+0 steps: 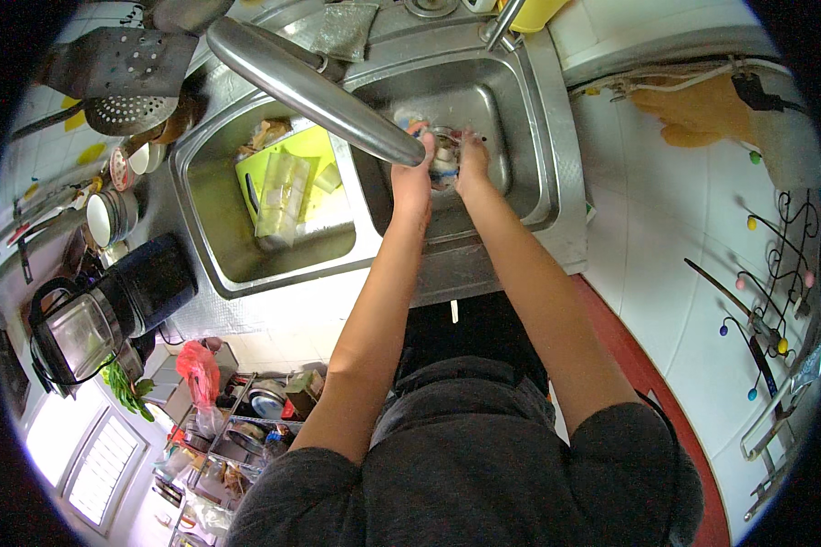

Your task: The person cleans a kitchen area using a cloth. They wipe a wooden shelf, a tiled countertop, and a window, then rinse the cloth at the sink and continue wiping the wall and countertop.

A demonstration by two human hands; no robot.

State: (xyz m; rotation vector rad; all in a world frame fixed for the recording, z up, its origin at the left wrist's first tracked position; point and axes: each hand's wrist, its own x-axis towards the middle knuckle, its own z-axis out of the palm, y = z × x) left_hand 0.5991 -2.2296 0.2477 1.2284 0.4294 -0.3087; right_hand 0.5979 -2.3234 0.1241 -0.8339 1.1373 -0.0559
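Both hands reach into the right basin of a steel double sink (503,164). My left hand (412,171) is on the left side of a small glass or clear plastic vessel (445,156) with something pale in it. On its other side is my right hand (473,158). The vessel sits between the two hands, low in the basin; its exact kind is too blurred to tell. Fingers of both hands are partly hidden by blur. A large curved metal bar (315,89), perhaps part of the faucet, crosses above and ends near my left hand.
In the left basin lie a yellow-green cutting board (325,198) and a clear plastic package (284,195). Stacked bowls (106,215) and a black appliance (154,280) stand left of the sink. A faucet (503,27) rises at the back. Tiled wall (657,225) bounds the right.
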